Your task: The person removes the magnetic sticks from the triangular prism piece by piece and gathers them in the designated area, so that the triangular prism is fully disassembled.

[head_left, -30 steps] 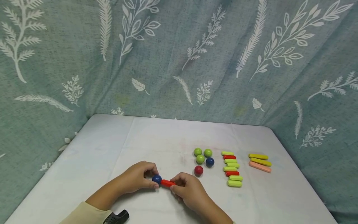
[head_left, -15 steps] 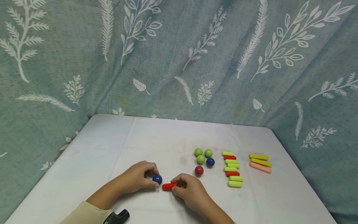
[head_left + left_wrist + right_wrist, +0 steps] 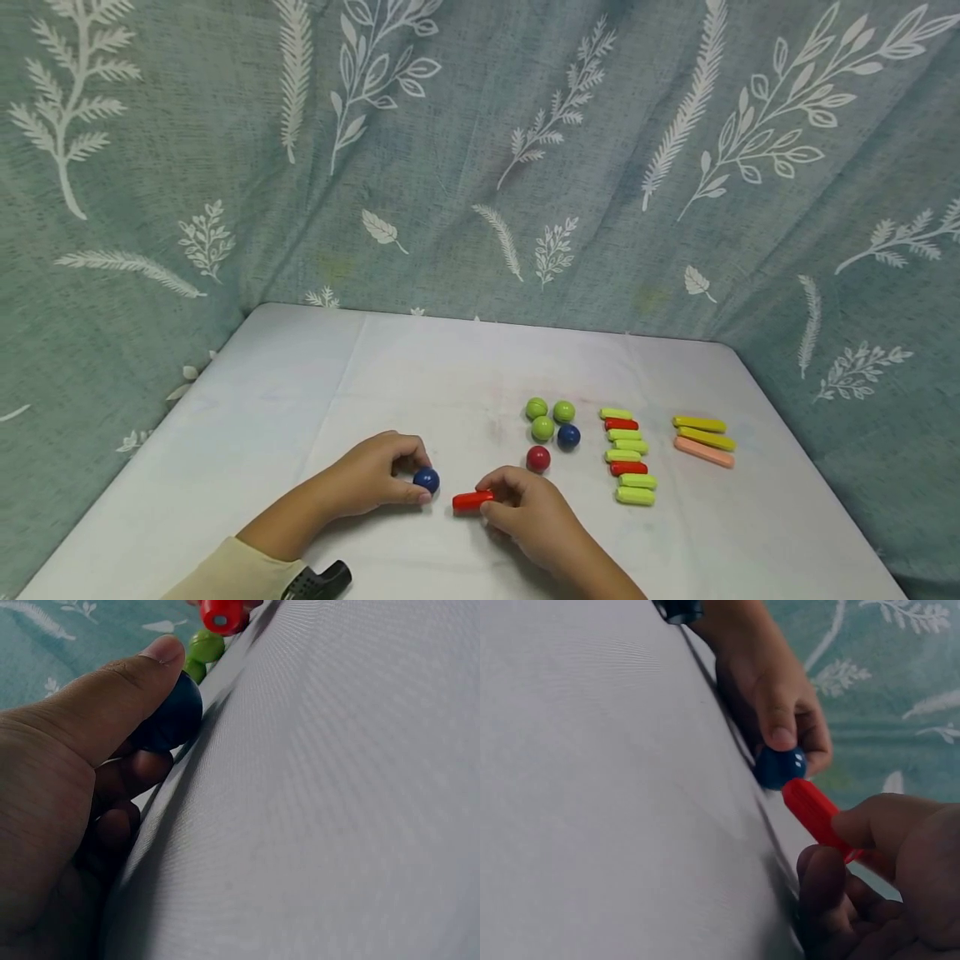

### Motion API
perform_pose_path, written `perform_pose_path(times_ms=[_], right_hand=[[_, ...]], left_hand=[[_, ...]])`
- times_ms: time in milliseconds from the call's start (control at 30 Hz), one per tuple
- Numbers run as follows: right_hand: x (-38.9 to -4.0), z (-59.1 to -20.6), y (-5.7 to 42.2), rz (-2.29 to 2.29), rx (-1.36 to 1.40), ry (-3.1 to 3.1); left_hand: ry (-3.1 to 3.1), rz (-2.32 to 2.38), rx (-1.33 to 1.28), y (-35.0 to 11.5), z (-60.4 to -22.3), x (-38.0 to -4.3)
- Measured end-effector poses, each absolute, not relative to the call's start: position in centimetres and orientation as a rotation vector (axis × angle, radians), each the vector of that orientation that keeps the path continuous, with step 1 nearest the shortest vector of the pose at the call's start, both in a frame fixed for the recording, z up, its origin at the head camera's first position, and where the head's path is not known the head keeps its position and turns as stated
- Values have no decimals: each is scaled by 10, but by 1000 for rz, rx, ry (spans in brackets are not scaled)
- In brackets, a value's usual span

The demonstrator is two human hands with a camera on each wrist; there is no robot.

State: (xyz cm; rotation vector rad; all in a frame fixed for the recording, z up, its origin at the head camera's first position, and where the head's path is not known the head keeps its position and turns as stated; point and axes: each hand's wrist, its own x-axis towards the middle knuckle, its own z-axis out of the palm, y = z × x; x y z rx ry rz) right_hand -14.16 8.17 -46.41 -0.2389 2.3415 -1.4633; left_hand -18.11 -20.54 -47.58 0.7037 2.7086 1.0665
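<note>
My left hand pinches a blue ball between thumb and fingers, low over the white table. In the left wrist view the thumb lies along the near side of the blue ball. My right hand pinches one end of a short red stick, whose free end points left toward the ball. A gap separates stick and ball in the head view. A small square hole shows in the end of the red stick in the left wrist view.
Right of the hands lie green balls, another blue ball and a red ball. Beyond them is a column of short green and red sticks, then longer yellow sticks and an orange one. A patterned curtain stands behind the table.
A second ago the red stick's end touched the blue ball. My right hand has drawn the stick away to the right, leaving a widening gap. The left hand stays nearly in place.
</note>
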Motion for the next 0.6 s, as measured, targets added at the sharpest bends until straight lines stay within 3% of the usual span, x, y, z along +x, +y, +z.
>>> perform_pose_path(times_ms=[600], right_hand=[[-145, -444, 135, -1461, -86, 2425]], left_hand=[[2708, 1082, 712, -206, -477, -180]])
